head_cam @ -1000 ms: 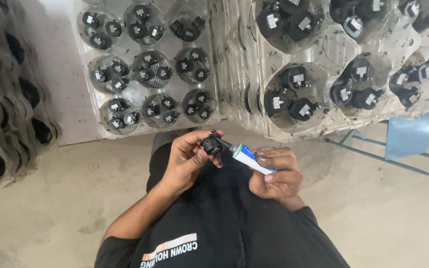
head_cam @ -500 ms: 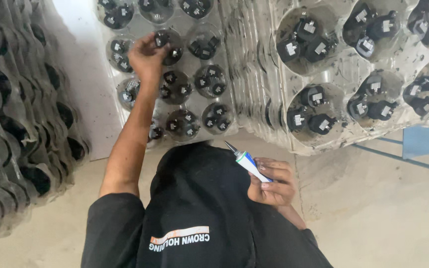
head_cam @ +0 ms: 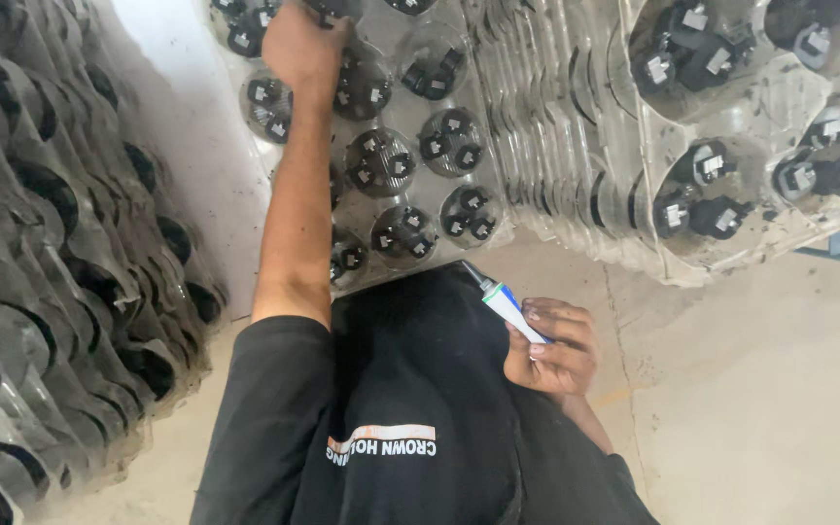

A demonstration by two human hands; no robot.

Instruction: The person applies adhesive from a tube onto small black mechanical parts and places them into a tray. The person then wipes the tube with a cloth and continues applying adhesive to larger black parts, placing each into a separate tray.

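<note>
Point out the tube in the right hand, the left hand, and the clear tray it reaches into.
Tube (head_cam: 506, 306), head view, on its white body.
Left hand (head_cam: 305, 44), head view, on its back.
Clear tray (head_cam: 512, 228), head view, on its lower right rim.

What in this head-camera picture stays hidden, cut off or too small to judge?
- Left hand, head view: fingertips cut by the top edge, so its grip is unclear.
- Tube: rear end hidden inside the right hand.
- Black parts in the clear tray: too small for detail.
</note>
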